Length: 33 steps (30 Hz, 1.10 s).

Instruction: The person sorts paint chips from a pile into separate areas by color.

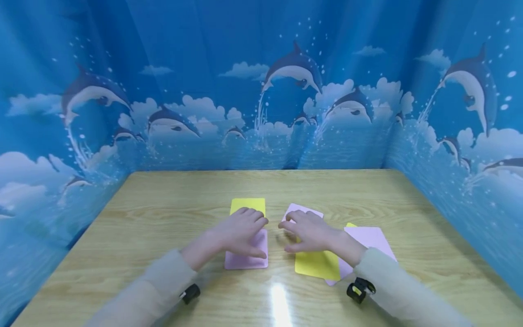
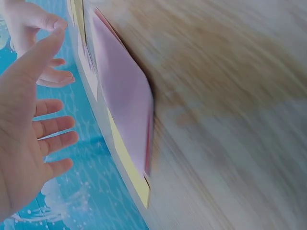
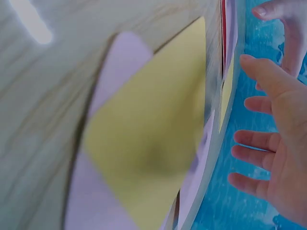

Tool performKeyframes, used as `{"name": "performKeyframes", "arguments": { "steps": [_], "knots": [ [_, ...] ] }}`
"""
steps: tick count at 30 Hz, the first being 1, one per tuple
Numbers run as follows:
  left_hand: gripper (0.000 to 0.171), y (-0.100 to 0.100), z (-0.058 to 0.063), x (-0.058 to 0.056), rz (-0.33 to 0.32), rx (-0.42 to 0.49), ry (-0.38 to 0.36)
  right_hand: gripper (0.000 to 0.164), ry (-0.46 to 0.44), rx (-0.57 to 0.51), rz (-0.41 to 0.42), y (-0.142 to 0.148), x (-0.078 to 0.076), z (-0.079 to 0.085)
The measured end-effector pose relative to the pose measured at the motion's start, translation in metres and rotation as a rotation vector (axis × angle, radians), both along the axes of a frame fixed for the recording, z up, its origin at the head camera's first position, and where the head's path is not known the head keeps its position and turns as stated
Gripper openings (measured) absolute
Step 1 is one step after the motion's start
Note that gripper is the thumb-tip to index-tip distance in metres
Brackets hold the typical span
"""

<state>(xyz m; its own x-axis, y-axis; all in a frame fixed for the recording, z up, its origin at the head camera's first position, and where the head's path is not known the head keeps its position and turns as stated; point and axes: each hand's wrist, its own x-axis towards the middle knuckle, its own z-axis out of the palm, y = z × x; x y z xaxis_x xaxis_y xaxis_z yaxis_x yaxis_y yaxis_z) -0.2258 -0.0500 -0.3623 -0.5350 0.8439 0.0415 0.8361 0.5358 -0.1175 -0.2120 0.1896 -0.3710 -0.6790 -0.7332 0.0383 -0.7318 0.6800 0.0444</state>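
My left hand [image 1: 245,230] is over the left group of cards, its fingers loosely spread with nothing between them. Under it lie a yellow card [image 1: 248,204] and, nearer me, a lilac card [image 1: 246,262]; in the left wrist view a red edge shows along the lilac card [image 2: 125,91]. My right hand [image 1: 312,230] is held above the right group, fingers apart and holding nothing. Beneath and around it are a small-looking lilac card [image 1: 302,209], a yellow card [image 1: 317,265] and a larger lilac card [image 1: 372,238], partly overlapping. Both hands hide parts of the cards.
The cards lie on a wood-grain table [image 1: 184,195]. A blue curtain [image 1: 204,68] with dolphins hangs at its back and sides. A yellow corner [image 1: 350,225] pokes out behind the larger lilac card. Light glares on the table near me.
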Motion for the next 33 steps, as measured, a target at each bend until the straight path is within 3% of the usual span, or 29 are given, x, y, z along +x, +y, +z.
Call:
{"name": "performKeyframes", "arguments": {
  "steps": [8, 16, 25, 33],
  "knots": [
    [0.081, 0.025, -0.002, 0.000, -0.007, -0.017, 0.042, 0.063, -0.003, -0.020, -0.075, 0.028, 0.006, 0.002],
    [0.084, 0.053, -0.009, 0.005, -0.008, -0.087, 0.002, 0.073, -0.037, -0.031, -0.147, 0.047, 0.023, 0.002],
    [0.085, 0.074, -0.013, 0.015, -0.055, -0.128, 0.010, 0.086, -0.065, -0.033, -0.146, 0.062, 0.037, -0.004],
    [0.090, 0.086, -0.020, 0.017, -0.072, -0.175, 0.016, 0.094, -0.150, -0.028, -0.156, 0.067, 0.043, -0.005]
  ]
}}
